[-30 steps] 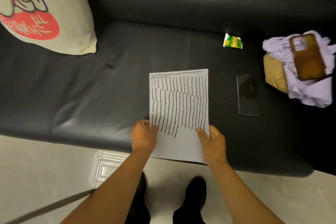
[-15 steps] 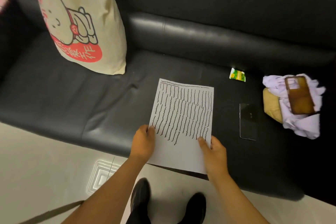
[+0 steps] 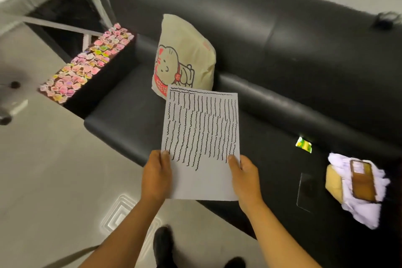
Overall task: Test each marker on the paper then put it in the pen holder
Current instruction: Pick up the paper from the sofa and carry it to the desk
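A white sheet of paper [image 3: 201, 137] covered with rows of wavy black marker lines is lifted off the black sofa [image 3: 282, 50]. My left hand [image 3: 155, 175] pinches its lower left edge, thumb on top. My right hand [image 3: 244, 175] pinches its lower right edge the same way. No marker and no pen holder are in view.
A cream cushion [image 3: 185, 54] with a red cartoon print leans on the sofa back. On the seat at right lie a black phone [image 3: 305, 190], a green packet [image 3: 304, 144] and pale cloth [image 3: 365, 209] with a brown phone case [image 3: 362, 180]. Stickers [image 3: 87, 63] cover the sofa's left arm.
Both hands have lifted the paper up off the sofa seat. The view has swung left, bringing the sticker-covered arm and more floor into sight.
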`<state>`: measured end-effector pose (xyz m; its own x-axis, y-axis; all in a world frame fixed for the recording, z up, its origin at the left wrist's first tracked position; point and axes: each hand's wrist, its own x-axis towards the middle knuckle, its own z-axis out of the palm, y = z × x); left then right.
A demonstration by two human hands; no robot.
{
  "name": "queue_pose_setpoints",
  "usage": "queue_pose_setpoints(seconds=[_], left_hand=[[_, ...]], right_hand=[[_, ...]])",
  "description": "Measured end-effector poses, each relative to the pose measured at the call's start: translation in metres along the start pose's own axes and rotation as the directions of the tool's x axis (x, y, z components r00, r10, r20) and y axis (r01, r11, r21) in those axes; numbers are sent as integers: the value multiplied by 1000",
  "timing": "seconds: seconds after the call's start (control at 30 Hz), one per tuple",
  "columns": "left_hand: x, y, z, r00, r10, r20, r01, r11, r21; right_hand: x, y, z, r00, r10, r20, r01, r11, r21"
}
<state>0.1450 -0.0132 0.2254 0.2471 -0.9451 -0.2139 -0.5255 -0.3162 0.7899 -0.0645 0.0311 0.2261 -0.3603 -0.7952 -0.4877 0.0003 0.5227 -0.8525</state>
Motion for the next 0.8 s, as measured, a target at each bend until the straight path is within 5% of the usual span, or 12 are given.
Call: queue_pose_setpoints(seconds=[0.43,0.8], left_hand=[[-39,-66,-250,937,-223,-270,179,968,-177],[-29,-116,-396,839,-328,-433,222,934,-278]], right_hand=[[-131,-100,187,926,-115,359,178,973,-147],[-179,-148,343,823,-148,549,310,926,-215]])
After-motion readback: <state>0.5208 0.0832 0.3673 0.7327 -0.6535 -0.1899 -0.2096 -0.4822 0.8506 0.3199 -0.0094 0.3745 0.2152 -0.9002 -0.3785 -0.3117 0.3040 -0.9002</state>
